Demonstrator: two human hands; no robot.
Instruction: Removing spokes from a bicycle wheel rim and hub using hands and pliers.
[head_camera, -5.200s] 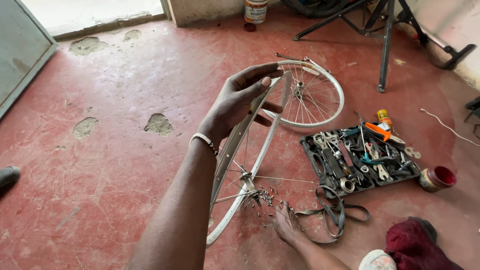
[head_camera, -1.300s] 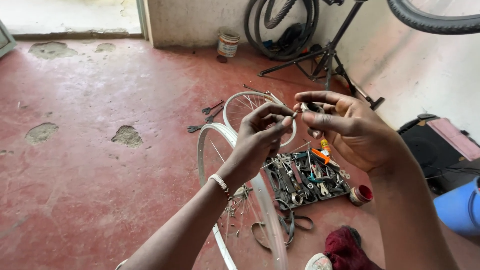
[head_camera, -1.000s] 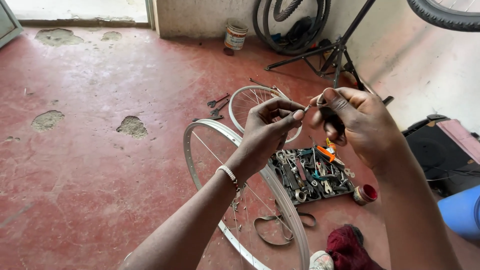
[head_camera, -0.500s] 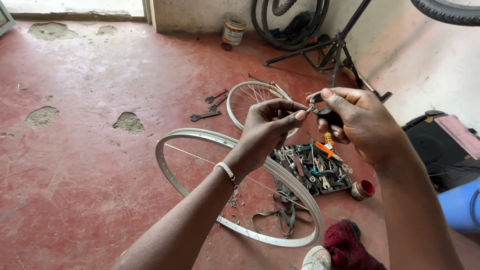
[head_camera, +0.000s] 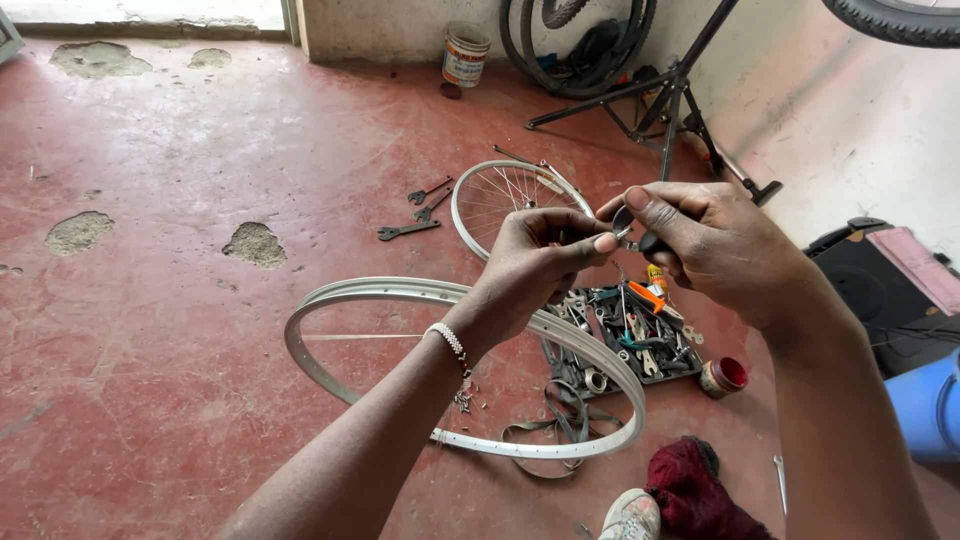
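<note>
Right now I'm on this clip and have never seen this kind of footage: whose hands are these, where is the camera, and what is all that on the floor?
There is no machine here. One camera sits on a person's head and looks down, so both arms reaching into the picture are that person's own. The left hand, with a beaded bracelet at the wrist, and the right hand meet in front of the camera and pinch a small metal part between the fingertips; it is too small to tell what it is. Below them, on the red floor, lies a bare silver wheel rim. Behind it lies a smaller spoked wheel, with a few spanners to its left. A black tray of tools sits to the right, beside a small red-lidded jar.
</note>
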